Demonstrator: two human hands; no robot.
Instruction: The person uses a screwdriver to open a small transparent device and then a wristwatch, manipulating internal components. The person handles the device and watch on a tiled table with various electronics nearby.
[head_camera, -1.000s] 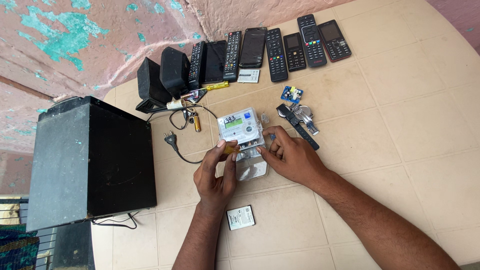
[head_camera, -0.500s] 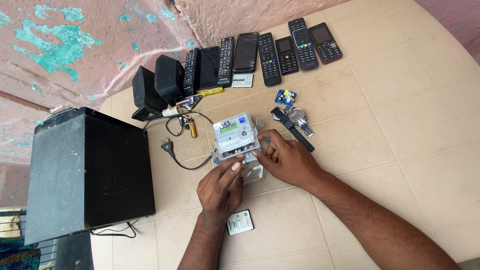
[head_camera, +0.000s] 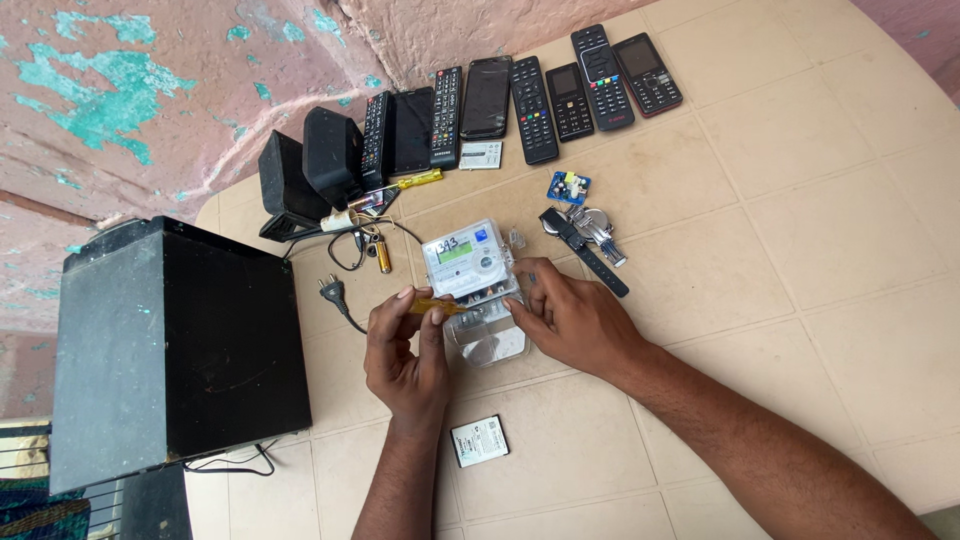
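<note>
Two hands meet at the meter (head_camera: 468, 262), which lies flat on the table (head_camera: 800, 250) with its display up. Your left hand (head_camera: 405, 350) sits just below the meter's left corner, thumb and fingers pinched together on a small yellow tool (head_camera: 432, 305), probably a screwdriver; its tip lies across toward the terminal end of the meter, a hold that suits working at a screw there. Your right hand (head_camera: 565, 315) rests just right of the meter, fingers curled against its lower right edge and the clear cover (head_camera: 490, 340) hanging below it, seemingly to stop the meter sliding; whether those fingers clamp anything or only press, you cannot tell.

Above the meter a row of remotes and phones (head_camera: 560, 85) lines the table's far edge, out of the way. Right of the meter lie a watch (head_camera: 585, 245) and a small blue board (head_camera: 567, 186). Left of it a plug (head_camera: 332, 292) on a black cord and a battery (head_camera: 383, 254) lie close together, with two small black speakers (head_camera: 310, 170) above them. Far left of the meter stands a large black box (head_camera: 180, 340). Below the meter, near your left wrist, a flat phone battery (head_camera: 479, 441) lies alone
</note>
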